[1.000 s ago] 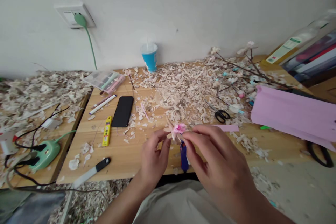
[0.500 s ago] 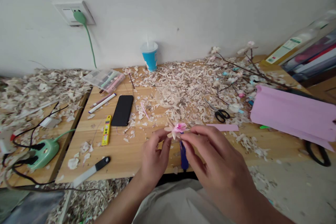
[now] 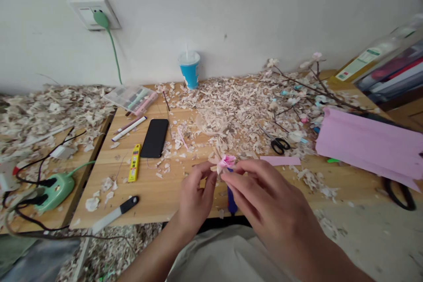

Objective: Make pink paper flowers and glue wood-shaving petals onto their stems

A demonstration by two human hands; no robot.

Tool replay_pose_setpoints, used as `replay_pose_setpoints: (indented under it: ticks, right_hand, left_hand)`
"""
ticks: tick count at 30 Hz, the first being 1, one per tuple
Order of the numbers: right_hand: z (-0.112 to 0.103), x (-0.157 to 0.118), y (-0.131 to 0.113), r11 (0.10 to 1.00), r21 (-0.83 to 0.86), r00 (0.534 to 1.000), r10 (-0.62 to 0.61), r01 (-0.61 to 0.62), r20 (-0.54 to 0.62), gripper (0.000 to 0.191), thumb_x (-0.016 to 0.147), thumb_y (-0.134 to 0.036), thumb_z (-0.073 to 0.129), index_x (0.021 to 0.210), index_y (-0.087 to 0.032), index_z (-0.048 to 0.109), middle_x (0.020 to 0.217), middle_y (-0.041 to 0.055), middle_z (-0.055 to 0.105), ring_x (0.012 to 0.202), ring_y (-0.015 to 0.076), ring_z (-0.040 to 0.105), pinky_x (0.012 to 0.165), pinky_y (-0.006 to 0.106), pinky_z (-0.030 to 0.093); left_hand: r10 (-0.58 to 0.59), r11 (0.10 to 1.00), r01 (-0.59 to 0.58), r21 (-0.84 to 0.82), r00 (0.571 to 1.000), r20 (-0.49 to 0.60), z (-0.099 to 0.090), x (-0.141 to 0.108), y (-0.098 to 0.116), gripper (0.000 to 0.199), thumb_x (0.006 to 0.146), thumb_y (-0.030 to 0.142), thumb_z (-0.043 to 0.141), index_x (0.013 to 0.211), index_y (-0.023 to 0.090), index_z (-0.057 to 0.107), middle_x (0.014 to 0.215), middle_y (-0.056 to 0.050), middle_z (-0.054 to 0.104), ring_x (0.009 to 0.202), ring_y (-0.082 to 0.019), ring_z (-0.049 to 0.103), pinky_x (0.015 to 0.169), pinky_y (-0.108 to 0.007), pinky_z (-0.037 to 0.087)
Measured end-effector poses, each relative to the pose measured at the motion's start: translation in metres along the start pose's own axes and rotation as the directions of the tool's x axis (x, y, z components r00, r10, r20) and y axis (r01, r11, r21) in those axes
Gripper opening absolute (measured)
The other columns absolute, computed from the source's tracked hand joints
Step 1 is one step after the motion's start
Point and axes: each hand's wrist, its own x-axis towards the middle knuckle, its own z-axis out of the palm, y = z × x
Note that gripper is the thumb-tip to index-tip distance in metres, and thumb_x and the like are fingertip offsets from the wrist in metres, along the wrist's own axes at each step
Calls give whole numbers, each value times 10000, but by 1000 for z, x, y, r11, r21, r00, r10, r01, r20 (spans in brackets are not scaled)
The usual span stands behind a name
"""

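A small handmade flower (image 3: 227, 161) with a pink centre and pale cream petals is held up over the table's front edge. My left hand (image 3: 198, 191) pinches it from the left between thumb and fingers. From the right, my right hand (image 3: 272, 198) has its thumb and index finger closed on the flower's lower petals. Below the flower a dark blue handle (image 3: 231, 198) shows in part, its other end hidden behind my right hand. Black-handled scissors (image 3: 279, 144) lie beyond my right hand, beside a narrow pink paper strip (image 3: 280, 161).
Dry petal-like shavings (image 3: 238, 105) cover the table's back. A black phone (image 3: 154, 138), a yellow box (image 3: 134, 163) and a knife-like tool (image 3: 115, 214) lie left. A blue cup (image 3: 189, 72) stands by the wall; branches (image 3: 317, 86) and pink sheets (image 3: 366, 141) lie right.
My right fingers have shifted slightly left around the flower's base. The flower has turned a little, its pink centre now facing more to the right.
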Motion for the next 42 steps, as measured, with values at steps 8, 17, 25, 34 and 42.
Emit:
replay_pose_setpoints:
  ticks: [8,17,25,34,42]
  right_hand:
    - [-4,4,5,992,-38,993,-118,118,1,257,963,-95,532,1178,-189,639,1110,88,634,1006,178,615,804,297,519]
    - [-1,7,3,997,-78,995,-35,28,-90,206,924,-87,598,1117,-139,649,1054,96,656,974,190,631,870,340,522]
    - [8,2,-6,988,-25,980,144,-149,-139,130,944,-189,607,1072,-178,622,1019,76,657,984,198,632,863,349,525]
    - [11,-2,-8,981,-80,971,163,-179,-173,170,948,-223,595,1114,-187,603,1027,86,669,974,218,651,822,357,538]
    - [11,-2,-10,976,-135,969,141,-170,-203,143,938,-209,607,1075,-191,571,1009,83,658,956,218,645,795,349,527]
  left_hand:
    - [16,1000,-16,-5,1000,-23,2,2,3,163,918,143,578,1037,211,666,888,-27,749,746,-123,716,654,-194,566]
    - [28,999,-27,43,999,-21,3,3,0,189,915,134,580,1056,222,668,894,-17,753,740,-118,717,665,-192,564]
    - [111,981,-105,164,994,-25,4,0,-6,200,933,151,548,1085,224,657,940,-36,760,816,-145,735,727,-241,587]
    - [224,950,-213,227,974,-24,3,1,-5,219,938,129,529,1103,227,634,931,-33,769,812,-149,752,715,-237,589]
    - [248,926,-217,308,966,-68,3,1,-7,169,957,175,532,1074,218,646,905,-39,771,798,-150,753,704,-235,586]
